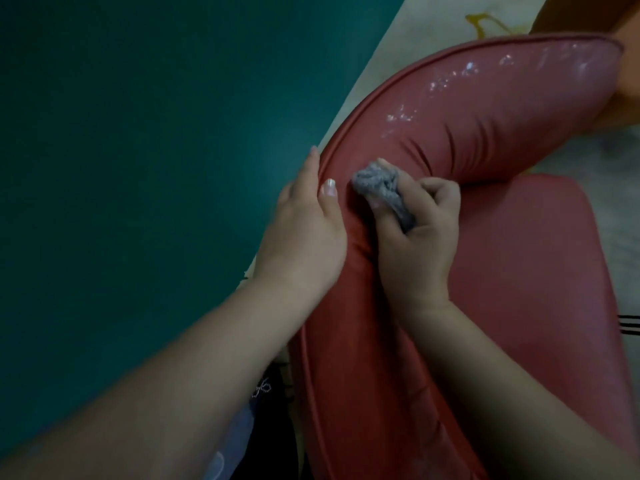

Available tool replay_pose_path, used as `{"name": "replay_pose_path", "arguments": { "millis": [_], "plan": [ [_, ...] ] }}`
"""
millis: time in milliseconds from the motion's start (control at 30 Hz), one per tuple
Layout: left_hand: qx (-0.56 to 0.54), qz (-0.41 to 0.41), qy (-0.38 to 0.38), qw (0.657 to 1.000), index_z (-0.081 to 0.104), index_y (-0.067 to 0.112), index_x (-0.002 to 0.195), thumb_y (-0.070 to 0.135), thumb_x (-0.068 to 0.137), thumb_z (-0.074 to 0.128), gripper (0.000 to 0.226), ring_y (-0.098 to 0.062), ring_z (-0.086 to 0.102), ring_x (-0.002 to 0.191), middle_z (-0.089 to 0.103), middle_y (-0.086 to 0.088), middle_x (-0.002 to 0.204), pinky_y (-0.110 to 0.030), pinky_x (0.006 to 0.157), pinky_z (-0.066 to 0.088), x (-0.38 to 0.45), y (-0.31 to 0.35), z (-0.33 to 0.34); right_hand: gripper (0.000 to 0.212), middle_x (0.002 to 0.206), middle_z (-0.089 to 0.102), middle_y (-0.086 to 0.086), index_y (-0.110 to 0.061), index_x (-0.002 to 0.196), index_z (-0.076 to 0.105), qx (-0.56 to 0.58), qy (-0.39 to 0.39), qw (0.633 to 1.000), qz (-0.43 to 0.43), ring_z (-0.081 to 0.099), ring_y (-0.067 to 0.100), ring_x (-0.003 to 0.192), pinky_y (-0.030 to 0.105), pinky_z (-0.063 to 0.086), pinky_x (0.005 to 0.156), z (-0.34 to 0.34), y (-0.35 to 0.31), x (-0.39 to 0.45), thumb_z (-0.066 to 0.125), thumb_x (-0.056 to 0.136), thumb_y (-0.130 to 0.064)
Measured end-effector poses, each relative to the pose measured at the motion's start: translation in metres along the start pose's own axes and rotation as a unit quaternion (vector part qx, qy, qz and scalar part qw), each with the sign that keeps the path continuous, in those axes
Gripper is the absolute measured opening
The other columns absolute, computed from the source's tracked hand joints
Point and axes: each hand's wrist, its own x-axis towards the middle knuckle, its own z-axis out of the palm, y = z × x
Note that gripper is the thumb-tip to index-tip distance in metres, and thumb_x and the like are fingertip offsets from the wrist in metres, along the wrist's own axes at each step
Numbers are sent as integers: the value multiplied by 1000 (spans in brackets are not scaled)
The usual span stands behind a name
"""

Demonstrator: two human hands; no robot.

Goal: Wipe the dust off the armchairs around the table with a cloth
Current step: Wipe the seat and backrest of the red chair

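1. The right hand (417, 233) is grasping a bunched grey cloth (381, 188), its fingers (438, 192) curled round the wad, and is pressing it against the curved padded backrest of a red armchair (485, 109), near the piped edge.
2. The left hand (308, 220) is resting on the outer edge of the same backrest, just beside the cloth; its fingers are lying fairly straight along the piping with the thumb on the front face, grasping nothing.
3. That hand is probably steadying the padding so the cloth can rub without the cushion giving way.
4. Bunching the cloth is likely giving a firm pad for working into the creases where the upholstery is puckering.
5. The armchair's covering is looking smooth and glossy, like leather or vinyl, and further along the backrest it is catching whitish glints, which may be shine or dust; I cannot tell which.
6. The seat cushion (540, 271) is lying below the backrest, in the same red.
7. A dark green surface (138, 133) is filling the left of the view, and a pale floor (433, 26) with a yellow marking is showing beyond the chair.
8. The room is looking dim.
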Motion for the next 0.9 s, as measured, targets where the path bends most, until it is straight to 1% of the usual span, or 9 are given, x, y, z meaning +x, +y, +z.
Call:
{"name": "replay_pose_path", "arguments": {
  "millis": [67, 133, 300, 400, 500, 633, 733, 800, 900],
  "plan": [
    [12, 5, -29, 999, 23, 26, 151, 31, 103, 29, 48, -18, 31, 138, 33, -3, 153, -16, 103, 22, 30, 7, 0, 32, 94, 42, 4, -13, 112, 70, -17, -8, 999, -29, 47, 18, 86, 24, 43, 84, 0, 4, 14, 73, 80, -15],
    [19, -1, -54, 998, 28, 25, 149, 33, 104, 29, 46, -22, 35, 137, 37, -4, 151, -22, 106, 26, 56, 15, 2, 27, 92, 42, 5, -11, 106, 73, -55, -3, 997, -49, 47, 23, 85, 33, 45, 84, 5, 9, 44, 73, 79, -15],
    [23, 17, -39, 999, 38, 23, 145, 32, 104, 29, 43, -20, 40, 134, 45, -2, 146, -21, 105, 27, 74, 17, 7, 31, 94, 43, 6, -12, 110, 72, -48, 22, 998, -38, 51, 31, 88, 41, 46, 86, 8, 10, 58, 71, 79, -11],
    [11, 26, -31, 999, 40, 26, 143, 32, 104, 28, 42, -20, 43, 132, 48, -3, 144, -21, 104, 28, 72, 10, 7, 39, 94, 44, 6, -18, 115, 69, -30, -3, 999, -45, 49, 25, 86, 36, 46, 84, 4, 6, 30, 71, 78, -6],
    [18, 31, -27, 999, 41, 28, 143, 33, 104, 29, 41, -24, 46, 129, 51, -5, 141, -25, 104, 32, 74, 10, 8, 34, 91, 48, 9, -17, 110, 72, -63, -30, 995, -68, 49, 27, 84, 35, 43, 81, 2, 8, 54, 73, 77, -9],
    [14, 40, -27, 999, 39, 30, 144, 33, 103, 30, 42, -24, 49, 126, 54, -6, 137, -26, 102, 34, 74, 6, 9, 29, 95, 53, 17, -16, 108, 73, -92, 2, 996, -21, 50, 32, 88, 28, 37, 84, 11, 11, 101, 72, 79, -14],
    [31, 64, -25, 997, 34, 35, 146, 32, 103, 33, 43, -32, 56, 114, 61, -13, 126, -32, 94, 41, 71, 3, 8, 39, 95, 48, 10, -19, 114, 70, -80, 27, 996, 4, 48, 27, 88, 30, 40, 86, 15, 8, 77, 66, 77, -7],
    [46, 96, -20, 994, 30, 36, 147, 29, 102, 36, 46, -36, 58, 108, 62, -13, 126, -31, 86, 39, 67, 4, 7, 46, 96, 43, 2, -23, 117, 69, -61, 27, 997, 26, 45, 20, 90, 22, 37, 88, 13, 2, 59, 63, 75, -4],
    [31, 113, -40, 992, 29, 36, 148, 32, 100, 40, 49, -32, 55, 116, 57, -7, 135, -26, 90, 38, 68, 5, 7, 43, 94, 44, 3, -20, 112, 71, -80, 20, 996, 23, 48, 24, 88, 23, 34, 83, 16, 4, 81, 65, 74, -2]
  ]
}}
